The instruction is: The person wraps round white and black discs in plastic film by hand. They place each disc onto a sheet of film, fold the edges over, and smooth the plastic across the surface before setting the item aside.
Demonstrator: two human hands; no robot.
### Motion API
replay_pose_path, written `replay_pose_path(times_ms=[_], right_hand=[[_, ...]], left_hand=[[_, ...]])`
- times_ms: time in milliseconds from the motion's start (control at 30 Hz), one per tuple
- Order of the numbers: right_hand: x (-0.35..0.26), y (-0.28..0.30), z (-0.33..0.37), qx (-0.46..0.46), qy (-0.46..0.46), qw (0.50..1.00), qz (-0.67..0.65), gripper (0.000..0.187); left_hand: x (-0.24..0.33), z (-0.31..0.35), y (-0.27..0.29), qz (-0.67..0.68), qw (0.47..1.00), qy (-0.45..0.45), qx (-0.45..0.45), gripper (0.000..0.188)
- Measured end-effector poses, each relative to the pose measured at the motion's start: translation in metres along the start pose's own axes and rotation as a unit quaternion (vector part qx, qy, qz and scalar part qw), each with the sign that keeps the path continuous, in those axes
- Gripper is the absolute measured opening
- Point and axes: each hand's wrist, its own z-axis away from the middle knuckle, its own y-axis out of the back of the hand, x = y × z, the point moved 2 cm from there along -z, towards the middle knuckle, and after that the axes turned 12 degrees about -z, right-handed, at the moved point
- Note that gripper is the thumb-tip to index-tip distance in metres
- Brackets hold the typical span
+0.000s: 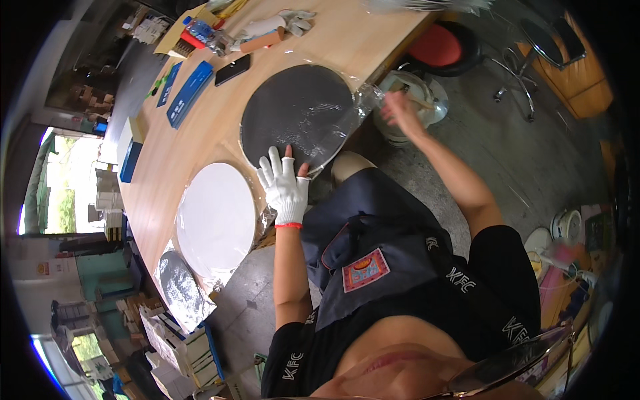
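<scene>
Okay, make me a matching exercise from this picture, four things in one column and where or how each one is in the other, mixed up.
Things:
1. left hand
2. right hand
3. white disc
4. black phone

States:
A. bare, over the white bucket beside the table
B. lying flat on the wooden table, beyond the dark disc
C. gloved, resting on the dark disc
D. nearer the person than the dark disc

Pairs: 1-C, 2-A, 3-D, 4-B

On the long wooden worktop (193,143) lie three round discs: one dark grey plastic-wrapped disc (297,113), one white disc (217,217), one silvery wrapped disc (179,288). Two flat blue boxes (190,93); one black phone (233,69).
</scene>
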Motion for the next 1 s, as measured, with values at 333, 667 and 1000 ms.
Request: replay_pose_path(times_ms=[333, 667, 1000], right_hand=[[-0.040, -0.113, 0.056, -0.147, -0.149, 0.924, -0.319, 0.032], [-0.279, 0.019, -0.022, -0.131, 0.234, 0.922, -0.279, 0.021], [-0.289, 0.164, -0.328, -0.065, 0.146, 0.968, -0.194, 0.030]], left_hand=[[0.005, 0.016, 0.016, 0.335, 0.934, 0.041, 0.119, 0.058], [0.027, 0.051, 0.026, 0.346, 0.920, 0.005, 0.186, 0.053], [0.048, 0.067, 0.025, 0.311, 0.947, -0.045, 0.061, 0.039]])
